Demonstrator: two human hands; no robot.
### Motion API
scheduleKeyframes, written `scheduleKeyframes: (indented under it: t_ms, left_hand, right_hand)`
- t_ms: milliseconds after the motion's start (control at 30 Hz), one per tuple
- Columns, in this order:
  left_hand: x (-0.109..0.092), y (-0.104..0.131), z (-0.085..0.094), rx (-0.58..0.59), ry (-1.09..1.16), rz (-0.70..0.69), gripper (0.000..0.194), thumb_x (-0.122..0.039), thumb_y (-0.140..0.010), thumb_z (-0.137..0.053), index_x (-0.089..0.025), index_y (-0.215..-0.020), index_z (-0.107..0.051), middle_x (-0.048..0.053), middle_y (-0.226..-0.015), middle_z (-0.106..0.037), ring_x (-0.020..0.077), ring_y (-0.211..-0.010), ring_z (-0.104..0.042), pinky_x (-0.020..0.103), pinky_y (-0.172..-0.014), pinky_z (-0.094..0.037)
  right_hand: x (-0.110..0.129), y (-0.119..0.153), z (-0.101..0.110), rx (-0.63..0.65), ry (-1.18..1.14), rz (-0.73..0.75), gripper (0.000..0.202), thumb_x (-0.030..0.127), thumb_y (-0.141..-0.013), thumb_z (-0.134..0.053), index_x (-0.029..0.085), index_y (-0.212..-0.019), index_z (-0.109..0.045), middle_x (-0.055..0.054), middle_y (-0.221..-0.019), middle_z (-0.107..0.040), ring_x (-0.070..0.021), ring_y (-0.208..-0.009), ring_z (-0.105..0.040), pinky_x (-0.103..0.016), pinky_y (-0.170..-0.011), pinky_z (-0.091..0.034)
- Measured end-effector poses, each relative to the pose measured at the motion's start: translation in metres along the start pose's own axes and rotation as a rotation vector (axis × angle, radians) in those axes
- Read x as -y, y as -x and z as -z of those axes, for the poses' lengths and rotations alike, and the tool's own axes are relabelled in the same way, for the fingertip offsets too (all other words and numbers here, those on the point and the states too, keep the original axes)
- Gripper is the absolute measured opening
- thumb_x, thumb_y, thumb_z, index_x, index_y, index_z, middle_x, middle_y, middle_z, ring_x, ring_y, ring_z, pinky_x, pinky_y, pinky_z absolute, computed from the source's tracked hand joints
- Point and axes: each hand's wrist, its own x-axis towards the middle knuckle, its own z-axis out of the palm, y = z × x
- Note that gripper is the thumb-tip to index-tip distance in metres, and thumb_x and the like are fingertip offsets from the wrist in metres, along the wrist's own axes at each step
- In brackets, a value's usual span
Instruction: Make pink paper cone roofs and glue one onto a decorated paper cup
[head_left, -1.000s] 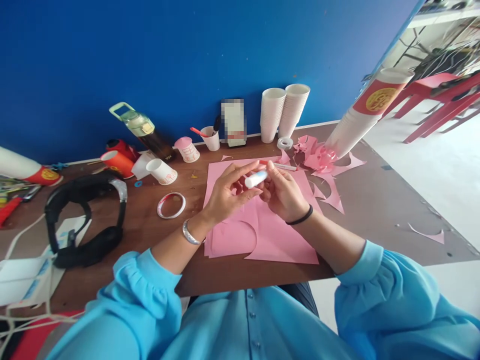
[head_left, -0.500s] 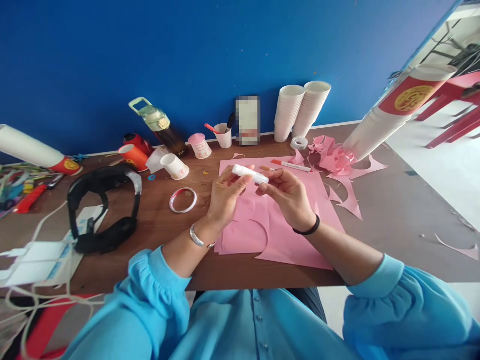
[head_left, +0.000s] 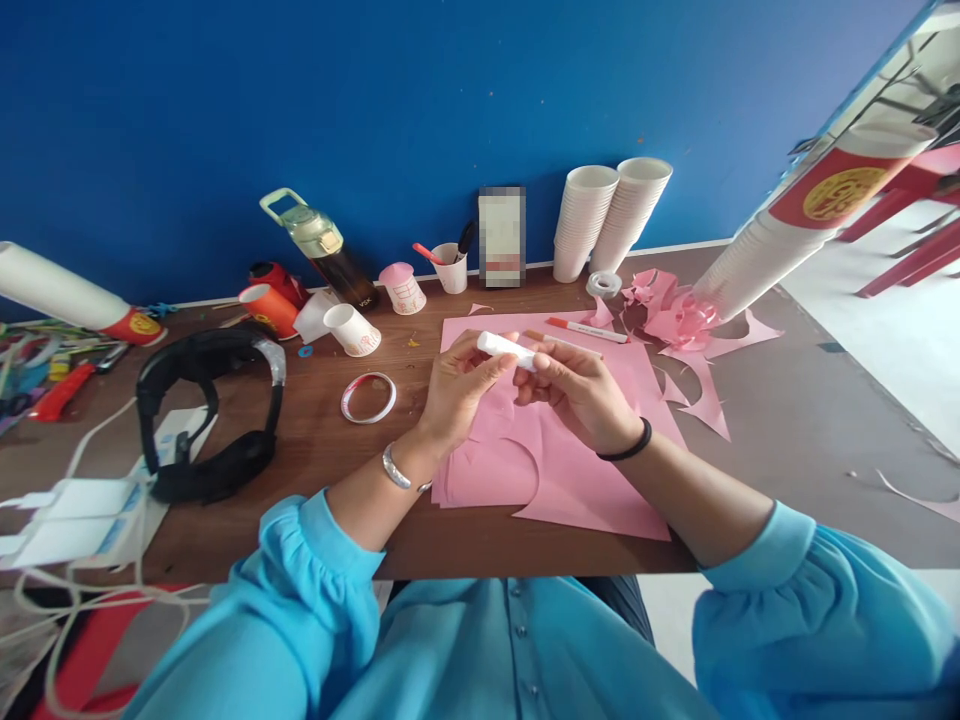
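Between my two hands is a white glue stick (head_left: 496,346), held tilted above the pink paper. My left hand (head_left: 456,395) pinches its left end between thumb and fingers. The thumb and fingers of my right hand (head_left: 592,396) close on its right end, covering part of it. Beneath them lie pink paper sheets (head_left: 592,480), with a curved cut edge showing at the left. An orange-capped white marker (head_left: 589,328) and a brown pencil-like stick (head_left: 574,346) rest on the paper just beyond my right hand.
Left are a roll of tape (head_left: 368,398), a black headband-like device (head_left: 210,475), a white paper cup (head_left: 352,330) and a bottle (head_left: 322,245). Behind stand a pink-topped cup (head_left: 403,288), a pen cup (head_left: 451,272), a phone (head_left: 502,235) and stacked cups (head_left: 585,225). Pink scraps (head_left: 705,400) lie right.
My right hand has shifted slightly right and down, its fingers now wrapping more of the glue stick's right end. The view has moved slightly.
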Motion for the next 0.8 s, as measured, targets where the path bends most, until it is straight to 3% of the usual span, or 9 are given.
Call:
scheduleKeyframes:
  t_ms: [167,267,400,467,533,633,800]
  left_hand:
    - [0.0,-0.001,0.0,0.011,-0.003,-0.021,0.021,-0.041,-0.082,-0.082,-0.028,-0.099,-0.08,0.0,-0.097,-0.067,0.0102,-0.079,-0.057,0.024,-0.068,-0.044]
    - [-0.001,-0.005,0.001,0.073,-0.096,-0.023,0.027,-0.044,-0.086,-0.078,-0.029,-0.109,-0.077,0.0,-0.095,-0.066,0.0102,-0.073,-0.054,0.025,-0.065,-0.044]
    - [0.002,-0.015,-0.001,0.279,-0.639,-0.085,0.057,-0.043,-0.075,-0.087,-0.026,-0.126,-0.068,0.007,-0.123,-0.067,0.0205,-0.098,-0.062,0.036,-0.087,-0.052]
    - [0.009,-0.02,-0.003,0.433,-0.921,-0.141,0.047,-0.037,-0.08,-0.081,-0.024,-0.124,-0.07,0.009,-0.124,-0.068,0.0263,-0.11,-0.062,0.045,-0.1,-0.049]
    - [0.015,-0.026,-0.004,0.522,-1.05,-0.178,0.025,-0.028,-0.085,-0.072,-0.023,-0.11,-0.075,0.008,-0.113,-0.072,0.0278,-0.11,-0.063,0.047,-0.102,-0.048]
    - [0.014,-0.033,0.001,0.403,-0.852,-0.091,0.013,-0.028,-0.087,-0.07,-0.023,-0.096,-0.078,0.006,-0.097,-0.074,0.0218,-0.09,-0.065,0.039,-0.088,-0.051]
    - [-0.003,-0.035,0.023,0.071,0.043,0.267,0.036,-0.045,-0.071,-0.089,-0.018,-0.093,-0.079,0.003,-0.086,-0.073,0.0099,-0.071,-0.061,0.022,-0.063,-0.047]
  right_hand:
    - [-0.001,0.0,-0.002,-0.131,0.034,0.15,0.037,0.045,-0.071,-0.091,0.02,-0.087,-0.069,0.0,-0.082,-0.076,-0.013,-0.068,-0.072,-0.03,-0.069,-0.063]
    - [0.002,-0.003,0.002,-0.182,0.057,0.206,0.039,0.045,-0.069,-0.093,0.021,-0.086,-0.068,0.0,-0.085,-0.076,-0.013,-0.068,-0.072,-0.03,-0.07,-0.063]
    - [0.011,-0.009,0.017,-0.301,0.093,0.29,0.04,0.051,-0.075,-0.087,0.023,-0.091,-0.064,0.003,-0.079,-0.07,-0.0121,-0.066,-0.068,-0.03,-0.07,-0.062]
    - [0.014,-0.012,0.023,-0.326,0.121,0.331,0.039,0.052,-0.078,-0.084,0.024,-0.094,-0.062,0.003,-0.08,-0.069,-0.0114,-0.066,-0.067,-0.029,-0.069,-0.061]
    - [0.014,-0.014,0.026,-0.324,0.142,0.327,0.04,0.052,-0.078,-0.084,0.024,-0.095,-0.061,0.003,-0.081,-0.069,-0.011,-0.065,-0.066,-0.029,-0.068,-0.061]
    - [0.012,-0.013,0.026,-0.323,0.165,0.316,0.041,0.052,-0.077,-0.084,0.023,-0.095,-0.062,0.002,-0.08,-0.07,-0.0107,-0.063,-0.066,-0.028,-0.064,-0.06]
    - [0.01,-0.008,0.021,-0.314,0.316,0.386,0.034,0.047,-0.081,-0.082,0.022,-0.092,-0.062,0.003,-0.076,-0.068,-0.01,-0.059,-0.064,-0.025,-0.059,-0.057]
